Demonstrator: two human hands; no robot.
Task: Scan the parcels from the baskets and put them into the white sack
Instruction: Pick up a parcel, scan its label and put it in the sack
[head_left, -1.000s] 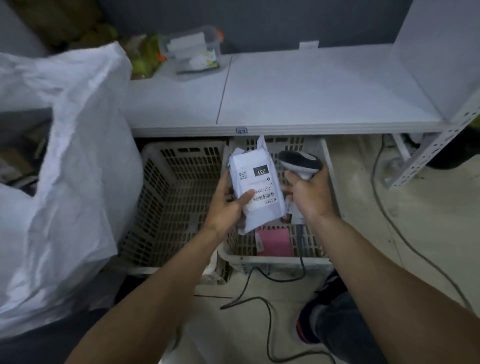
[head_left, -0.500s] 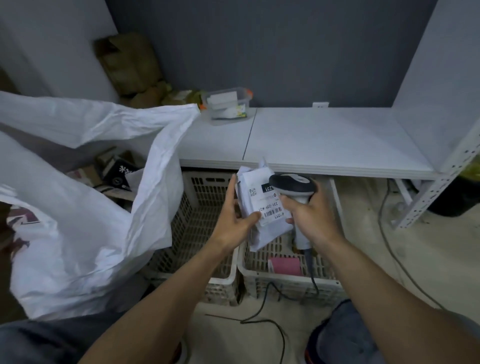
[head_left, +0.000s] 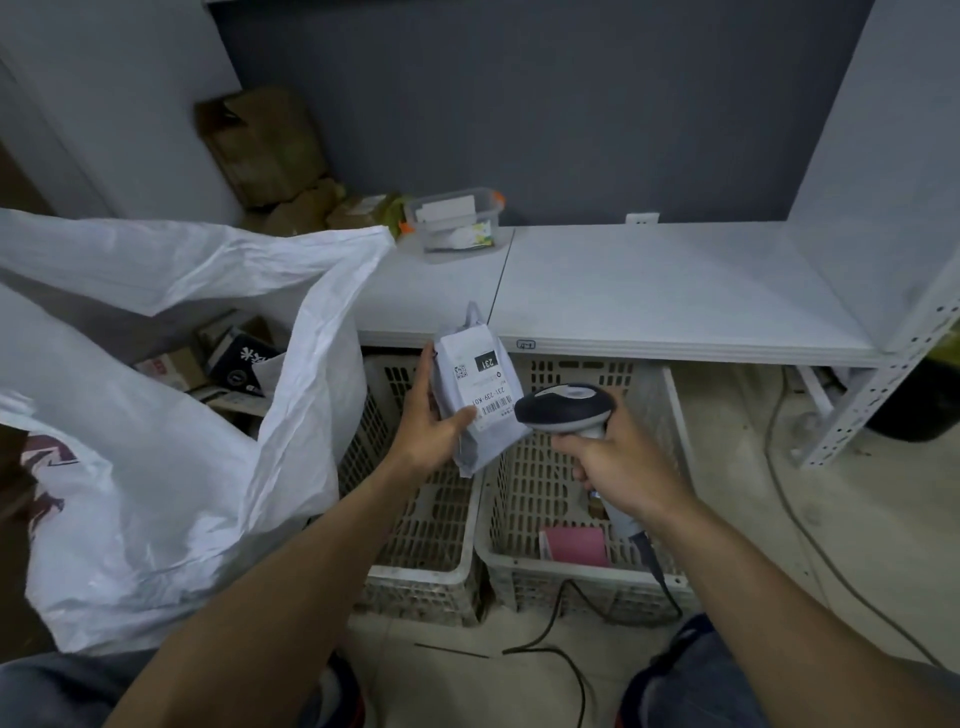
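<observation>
My left hand (head_left: 427, 422) grips a pale grey parcel (head_left: 470, 374) with a barcode label, held above the two baskets. My right hand (head_left: 621, 460) holds a black and grey handheld scanner (head_left: 563, 408), its head just right of the parcel's label. Below stand the left basket (head_left: 421, 525) and the right basket (head_left: 576, 566), both of white slotted plastic. A pink parcel (head_left: 576, 544) lies in the right basket. The white sack (head_left: 171, 457) stands open at the left, with several parcels visible inside its mouth.
A white shelf board (head_left: 649, 291) runs above the baskets, with a clear plastic box (head_left: 454, 221) at its back left. Brown cardboard packages (head_left: 270, 156) are stacked in the far corner. Cables (head_left: 566, 618) trail over the floor in front. A perforated shelf post (head_left: 883, 384) stands at the right.
The camera has tilted up, showing more of the wall and the sack. The scanner has moved away to the right of the parcel, and the parcel has shifted left towards the sack.
</observation>
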